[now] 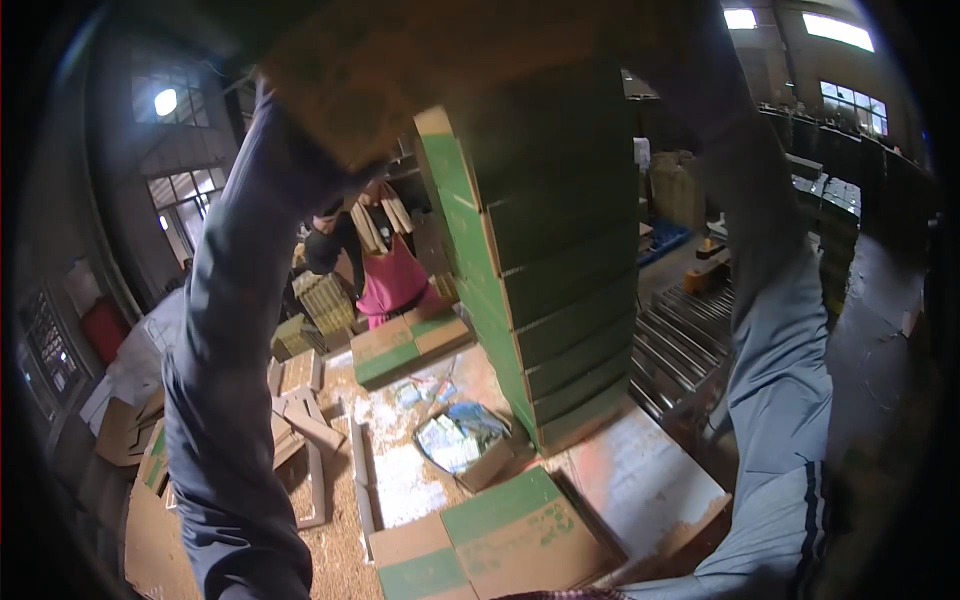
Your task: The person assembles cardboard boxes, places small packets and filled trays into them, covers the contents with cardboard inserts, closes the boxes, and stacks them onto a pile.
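Observation:
Both my arms are raised, and a brown cardboard box [390, 75] is held up between them at the top of the picture, close and blurred. My left hand [325, 180] is a dark shape against the box's lower left side, its fingers lost in shadow. At the box's right side, my right hand is hidden in the dark; the grey sleeve of my right arm [775, 330] leads up to it. Directly below the raised box rises a tall stack of green and brown boxes [565, 270]. Whether the box touches the stack's top cannot be seen.
A flat green and brown box [520, 535] lies nearest me on the worktable [650, 480]. Another box [410, 345] lies farther back. An open container of packets [465, 445] sits between them. A person in a pink apron [392, 280] stands beyond. A roller conveyor [675, 340] runs at right.

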Available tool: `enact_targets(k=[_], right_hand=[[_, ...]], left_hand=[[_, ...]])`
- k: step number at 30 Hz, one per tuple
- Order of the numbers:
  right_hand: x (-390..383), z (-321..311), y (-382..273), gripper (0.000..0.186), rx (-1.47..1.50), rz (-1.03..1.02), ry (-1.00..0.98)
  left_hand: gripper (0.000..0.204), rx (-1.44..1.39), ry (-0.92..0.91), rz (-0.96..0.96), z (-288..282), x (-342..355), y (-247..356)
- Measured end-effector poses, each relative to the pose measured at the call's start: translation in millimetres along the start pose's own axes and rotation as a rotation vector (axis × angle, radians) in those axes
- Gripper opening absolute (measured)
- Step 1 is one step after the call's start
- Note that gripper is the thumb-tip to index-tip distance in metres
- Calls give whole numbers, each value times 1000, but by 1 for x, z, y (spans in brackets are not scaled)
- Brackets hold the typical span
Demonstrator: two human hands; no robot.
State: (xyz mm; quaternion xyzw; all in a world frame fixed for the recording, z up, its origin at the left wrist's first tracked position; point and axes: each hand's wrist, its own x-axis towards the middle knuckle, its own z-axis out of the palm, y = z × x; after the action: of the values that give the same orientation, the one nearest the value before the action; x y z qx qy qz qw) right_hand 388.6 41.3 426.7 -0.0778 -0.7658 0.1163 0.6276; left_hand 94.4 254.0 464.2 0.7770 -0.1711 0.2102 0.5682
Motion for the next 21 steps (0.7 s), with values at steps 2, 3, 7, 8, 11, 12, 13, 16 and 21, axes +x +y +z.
enact_targets(k=[2,3,7,8,11,12,13,16,21], right_hand=[[43,-51,0,79,-332,-40,72],[50,-82,3,79,-347,-42,69],[45,-93,32,63,-334,31,369],[39,-78,35,61,-231,259,579],[30,-115,57,64,-230,204,471],[25,-124,64,66,-180,291,414],[21,-132,74,66,-148,337,344],[24,-150,62,63,-1381,381,398],[21,-169,76,79,-502,547,404]], left_hand=[[67,-2,170,-103,19,53,9],[72,275,764,-172,57,84,6],[69,79,561,-106,9,129,-7],[68,48,549,-110,3,131,-17],[66,-95,482,-118,4,136,-66],[65,-123,491,-119,2,136,-81],[55,-127,571,-53,0,137,-98],[39,27,719,-58,-27,140,-85],[29,761,317,51,-28,124,-82]])
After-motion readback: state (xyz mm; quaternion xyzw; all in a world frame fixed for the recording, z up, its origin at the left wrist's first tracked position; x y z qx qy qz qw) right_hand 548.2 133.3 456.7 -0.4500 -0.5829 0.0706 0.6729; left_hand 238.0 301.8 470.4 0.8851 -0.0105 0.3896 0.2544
